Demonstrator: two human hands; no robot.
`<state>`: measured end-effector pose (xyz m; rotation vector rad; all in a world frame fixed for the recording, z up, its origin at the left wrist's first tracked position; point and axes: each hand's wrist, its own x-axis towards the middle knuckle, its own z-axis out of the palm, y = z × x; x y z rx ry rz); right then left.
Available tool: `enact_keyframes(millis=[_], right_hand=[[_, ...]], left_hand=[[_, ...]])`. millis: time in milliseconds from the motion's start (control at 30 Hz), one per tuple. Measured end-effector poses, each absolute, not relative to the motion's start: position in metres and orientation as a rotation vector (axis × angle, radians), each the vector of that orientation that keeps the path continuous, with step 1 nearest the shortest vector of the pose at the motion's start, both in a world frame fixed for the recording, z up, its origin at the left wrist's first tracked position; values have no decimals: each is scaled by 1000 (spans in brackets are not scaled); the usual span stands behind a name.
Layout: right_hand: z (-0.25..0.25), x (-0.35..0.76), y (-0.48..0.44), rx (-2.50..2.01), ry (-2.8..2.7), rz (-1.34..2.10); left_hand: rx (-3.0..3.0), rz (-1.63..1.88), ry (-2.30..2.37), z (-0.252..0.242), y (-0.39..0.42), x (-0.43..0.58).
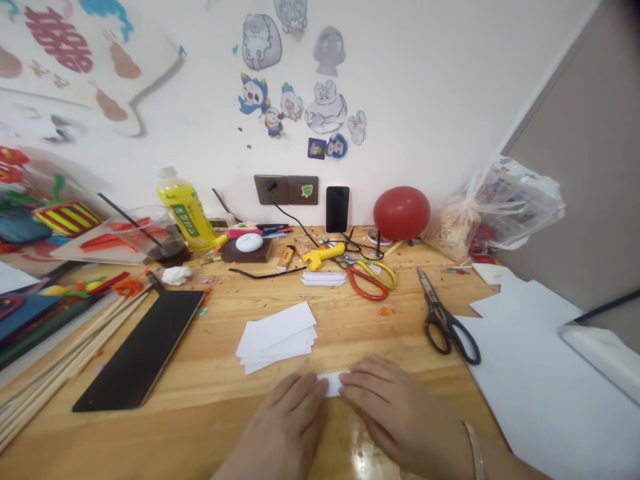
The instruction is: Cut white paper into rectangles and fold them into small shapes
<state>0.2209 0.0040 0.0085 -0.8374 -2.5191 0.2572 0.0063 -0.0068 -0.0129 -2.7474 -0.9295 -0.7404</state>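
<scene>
Near the table's front edge, a small white paper piece (331,385) lies between my two hands. My left hand (291,419) has its fingers together over the paper's left end. Over the right end are the fingertips of my right hand (387,407), also pressed together; a band circles that wrist. The hands hide both ends of the paper. Just beyond them is a loose stack of white paper strips (278,337). Farther back lie several narrow folded white pieces (324,279).
Black-handled scissors (445,323) and white sheets (555,380) lie right. A black tablet-like slab (145,350) and wooden sticks (75,347) lie left. Behind are red-and-yellow scissors (370,283), a yellow glue gun (324,255), a drink bottle (187,213), a cup (155,233) and a red balloon (401,213).
</scene>
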Motion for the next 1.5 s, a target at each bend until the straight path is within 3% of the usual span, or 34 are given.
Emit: enact_keyframes(millis=[267,600,800,1133,1367,1500], right_hand=[[-1,217,5,-819,-2481,318],[-6,210,3,-1170,-2293,490],[-5,209,6,-1474,-2263,449],[1,213,7,-1577,-2220,444],[1,215,8,-1424,-2332,504],[-2,217,7,-1368,-2385,463]], left_hand=[[-2906,-855,-900,-3,-1,12],[-3052,-789,-1355,-5,4,20],[-2884,-572,-1640,-3,7,24],[-2848,-361,-1981,9,11,16],[-2881,-227,-1867,8,9,16],[-2908,-317,-1729,5,6,14]])
